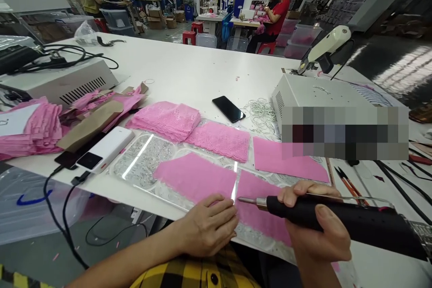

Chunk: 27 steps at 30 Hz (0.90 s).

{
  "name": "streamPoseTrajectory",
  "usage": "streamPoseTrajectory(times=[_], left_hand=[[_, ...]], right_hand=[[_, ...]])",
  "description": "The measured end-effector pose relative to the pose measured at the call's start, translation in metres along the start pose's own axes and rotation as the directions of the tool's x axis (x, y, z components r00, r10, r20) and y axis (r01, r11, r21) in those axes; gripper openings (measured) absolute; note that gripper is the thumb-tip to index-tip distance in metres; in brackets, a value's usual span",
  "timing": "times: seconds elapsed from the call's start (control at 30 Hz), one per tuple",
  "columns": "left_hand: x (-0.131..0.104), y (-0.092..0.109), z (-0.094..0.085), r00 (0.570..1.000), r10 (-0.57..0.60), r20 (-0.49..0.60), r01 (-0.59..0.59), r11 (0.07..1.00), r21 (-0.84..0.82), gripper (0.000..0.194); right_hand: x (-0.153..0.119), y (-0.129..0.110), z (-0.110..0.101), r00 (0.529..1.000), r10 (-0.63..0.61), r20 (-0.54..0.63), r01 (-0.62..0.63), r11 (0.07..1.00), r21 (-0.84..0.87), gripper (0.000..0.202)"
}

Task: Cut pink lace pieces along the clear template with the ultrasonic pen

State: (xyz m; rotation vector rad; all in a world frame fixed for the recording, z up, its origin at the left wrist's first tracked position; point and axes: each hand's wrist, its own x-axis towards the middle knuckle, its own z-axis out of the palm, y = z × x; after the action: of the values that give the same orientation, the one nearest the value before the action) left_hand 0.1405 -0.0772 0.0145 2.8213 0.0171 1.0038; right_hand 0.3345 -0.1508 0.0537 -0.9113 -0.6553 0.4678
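Right grip (315,236) closed around a black-handled tool (367,229), tip over 1 pink panel (259,184); left grip (212,225), loosely flat and seemingly unladen, touches the adjoining panel (197,175) — a bundle's white label (20,119) bears unclear writing.

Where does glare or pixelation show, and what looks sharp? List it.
Head view: glare streaks cross the mat, one near the left hand; head view: pixel blocks cover part of the box; head view: the tool looks fairly sharp.
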Motion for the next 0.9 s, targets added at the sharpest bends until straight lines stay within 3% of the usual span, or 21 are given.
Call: streamPoseTrajectory(times=[0.33,0.9], left_hand=[[0.002,-0.001,-0.001,1.000,0.014,0.001,-0.014,1.000,-0.007,0.020],[0.003,-0.001,0.000,1.000,0.018,-0.014,-0.019,1.000,-0.022,0.020]], right_hand=[[0.009,-0.007,-0.007,0.997,-0.040,-0.065,0.039,0.999,-0.016,0.014],[-0.001,-0.001,0.001,1.000,-0.022,-0.015,0.022,1.000,-0.005,0.014]])
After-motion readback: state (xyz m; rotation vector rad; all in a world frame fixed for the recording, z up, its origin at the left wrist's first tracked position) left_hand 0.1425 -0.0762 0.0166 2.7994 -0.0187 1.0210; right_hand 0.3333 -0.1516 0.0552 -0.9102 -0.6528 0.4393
